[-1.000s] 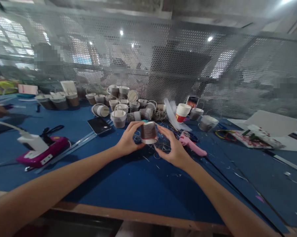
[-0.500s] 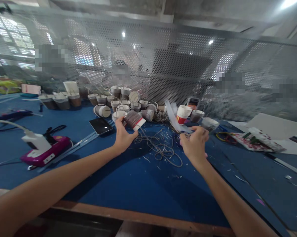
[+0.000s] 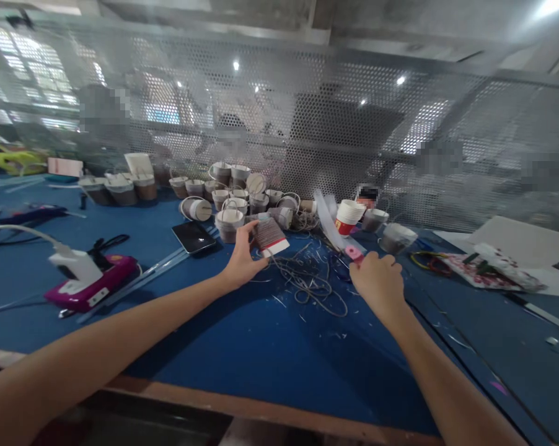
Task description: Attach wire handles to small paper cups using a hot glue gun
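My left hand [image 3: 243, 260] holds a paper cup [image 3: 271, 236] on its side between thumb and fingers. Grey-brown cord wraps most of the cup, leaving a red band and a white end bare. A loose heap of the same cord [image 3: 314, 285] lies on the table just below and right of it. My right hand [image 3: 380, 280] is closed around a pink tool, seemingly a glue gun [image 3: 354, 253], its body largely hidden by my fingers. Behind that hand stand a stack of red and white paper cups [image 3: 349, 214] and a translucent plastic strip [image 3: 328, 217].
Several cord-wrapped cups with handles [image 3: 230, 223] crowd the back of the blue table [image 3: 261, 359]. On the left are a phone [image 3: 193, 238] and a purple power strip [image 3: 91, 288] with a white plug. Papers and a patterned bag [image 3: 488, 269] lie right. A perforated metal screen [image 3: 279, 124] stands behind.
My right hand has moved slightly right and turned, and the pink tool now shows above its fingers. My left hand has shifted a little right with the cup, which is tilted differently.
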The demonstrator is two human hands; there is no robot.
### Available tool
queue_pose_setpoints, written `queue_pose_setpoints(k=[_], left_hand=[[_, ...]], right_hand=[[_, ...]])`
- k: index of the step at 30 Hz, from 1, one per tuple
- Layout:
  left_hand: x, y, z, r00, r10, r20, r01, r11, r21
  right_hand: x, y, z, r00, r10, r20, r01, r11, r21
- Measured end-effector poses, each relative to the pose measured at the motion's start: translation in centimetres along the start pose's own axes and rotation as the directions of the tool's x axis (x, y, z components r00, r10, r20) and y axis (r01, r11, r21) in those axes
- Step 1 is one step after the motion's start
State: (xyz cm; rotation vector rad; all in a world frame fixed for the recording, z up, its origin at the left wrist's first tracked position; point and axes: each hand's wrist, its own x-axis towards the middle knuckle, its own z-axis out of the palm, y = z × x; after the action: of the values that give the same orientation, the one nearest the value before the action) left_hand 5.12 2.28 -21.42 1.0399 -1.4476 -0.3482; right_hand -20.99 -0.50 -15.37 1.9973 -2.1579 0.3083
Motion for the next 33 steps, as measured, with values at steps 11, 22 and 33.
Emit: queue_pose_setpoints(k=[11, 22, 33], left_hand=[[0.0, 0.0, -0.1, 1.000, 0.022, 0.014, -0.023, 0.994, 0.111], [0.0, 0.3, -0.4, 0.997, 0.048, 0.058, -0.058, 0.979, 0.195], [-0.2, 0.8, -0.1, 0.995, 0.051, 0.083, -0.064, 0.984, 0.168]], right_hand=[[0.2, -0.5, 0.7, 0.982, -0.122, -0.144, 0.185, 0.767, 0.614], [-2.0, -2.3, 0.4, 0.945, -0.314, -0.097, 0.173, 0.225, 0.959], [-2.6, -3.1, 1.0, 0.910, -0.415, -0.010, 0.126, 0.253, 0.959]])
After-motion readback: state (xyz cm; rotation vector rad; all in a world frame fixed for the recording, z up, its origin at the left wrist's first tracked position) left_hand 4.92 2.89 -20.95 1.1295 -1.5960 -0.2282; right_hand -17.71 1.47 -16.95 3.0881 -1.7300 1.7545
